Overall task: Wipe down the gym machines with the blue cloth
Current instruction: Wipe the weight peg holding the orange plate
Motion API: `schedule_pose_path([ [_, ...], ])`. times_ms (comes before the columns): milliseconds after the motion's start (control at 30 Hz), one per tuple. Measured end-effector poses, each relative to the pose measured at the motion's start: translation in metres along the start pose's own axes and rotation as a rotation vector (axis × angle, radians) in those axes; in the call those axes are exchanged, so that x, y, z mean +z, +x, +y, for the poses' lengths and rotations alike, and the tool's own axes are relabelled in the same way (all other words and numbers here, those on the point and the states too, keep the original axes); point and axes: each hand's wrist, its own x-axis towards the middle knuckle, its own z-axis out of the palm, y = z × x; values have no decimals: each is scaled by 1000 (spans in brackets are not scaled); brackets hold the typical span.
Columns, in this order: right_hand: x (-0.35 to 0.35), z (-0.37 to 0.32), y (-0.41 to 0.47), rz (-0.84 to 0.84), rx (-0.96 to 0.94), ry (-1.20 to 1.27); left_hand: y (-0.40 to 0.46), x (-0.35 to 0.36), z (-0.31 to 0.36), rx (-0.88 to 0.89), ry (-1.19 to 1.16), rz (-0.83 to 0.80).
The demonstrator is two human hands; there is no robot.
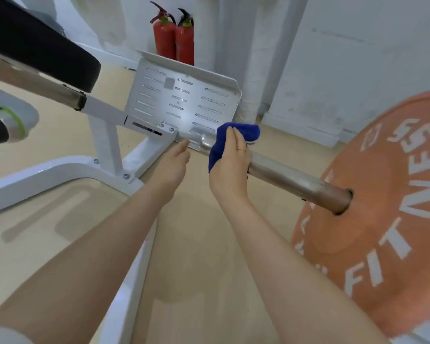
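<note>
**Cloth on the steel bar**

Beige floor (204, 244), white walls, two fire extinguishers (174, 38) standing well beyond the hands. The right hand (230, 165) wraps the blue cloth (236, 135) round the steel bar (288, 177) — fingers curled over it, just short of the slotted footplate (184, 95). The left hand (171, 167) hovers alongside, fingers loosely straight, holding nothing. The orange weight plate (382, 219) sits at the bar's near end; a hard sliding stroke could jam knuckles against it. No containers in sight.

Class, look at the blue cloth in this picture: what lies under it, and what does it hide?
The blue cloth is wrapped over a steel bar, held by the right hand. The covered stretch of the bar cannot be seen.
</note>
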Motion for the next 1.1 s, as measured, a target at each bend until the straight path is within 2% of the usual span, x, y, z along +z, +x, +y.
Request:
schedule_pose_path([
  [100, 33, 5, 40, -80, -94, -418, 37, 0, -3, 0, -63, -68],
  [200, 45, 5, 55, -93, -176, -573, 53, 9, 2, 3, -155, -177],
  [300, 24, 24, 46, 39, -213, -665, 53, 16, 4, -88, -284, -219],
  [400, -19, 65, 23, 151, -76, -782, 46, 19, 9, -179, -337, -211],
  [500, -45, 82, 13, 213, 85, -780, 42, 22, 16, -189, -282, -196],
  [600, -15, 63, 27, 235, -44, -778, 45, 24, 15, -195, -271, -179],
  [700, 31, 31, 35, 174, -163, -684, 43, 27, 13, -165, -287, -203],
  [833, 12, 45, 28, 126, -185, -602, 45, 30, 9, -204, -404, -185],
  [967, -52, 93, 4, 297, 37, -667, 41, 38, 8, -260, -475, -116],
  [1033, -71, 104, -3, 326, 220, -665, 36, 44, 7, -343, -510, -124],
  [1100, -70, 103, 2, 429, 381, -619, 29, 51, 8, -461, -518, -161],
])
